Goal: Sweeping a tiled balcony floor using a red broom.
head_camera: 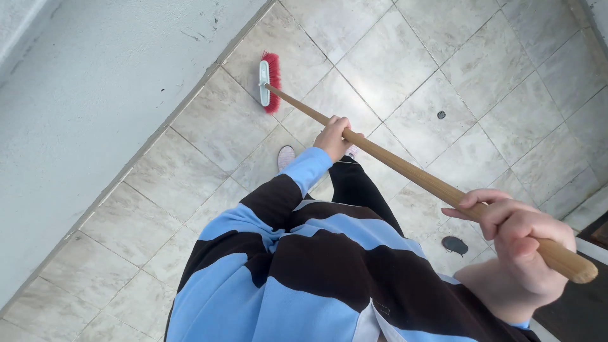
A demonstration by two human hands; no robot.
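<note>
Head view, looking straight down. Biggest surface: grey marbled tile floor (pixel 405 57), filling centre and right of frame, with a pale painted wall (pixel 95 95) running diagonally along the upper left. Person's torso in a blue-and-brown striped sweater (pixel 297 266) takes the lower middle; dark trousers and one light shoe (pixel 286 156) show just above it.

Key relation: push broom's long axis runs diagonally, lower right to upper left. Wooden handle (pixel 405 170) is one straight line from the butt end at lower right up to the broom head (pixel 268 82), which sits on the floor in the upper-centre, close to the wall base but apart from it. Red bristles face right, pale block on the left side.

Hands: right hand (pixel 516 237) at lower right, closed around the handle just short of the butt end, fingers wrapped over the top. Left hand (pixel 334 134) at mid-frame, closed around the handle partway down, so it's the one nearer the broom head. Both are well back from the head; the head lies up and left of both.

Small stuff: dark flat scrap (pixel 455 245) on the tiles left of the right hand, and a small dark spot (pixel 441 114) on the floor upper right of the handle.
</note>
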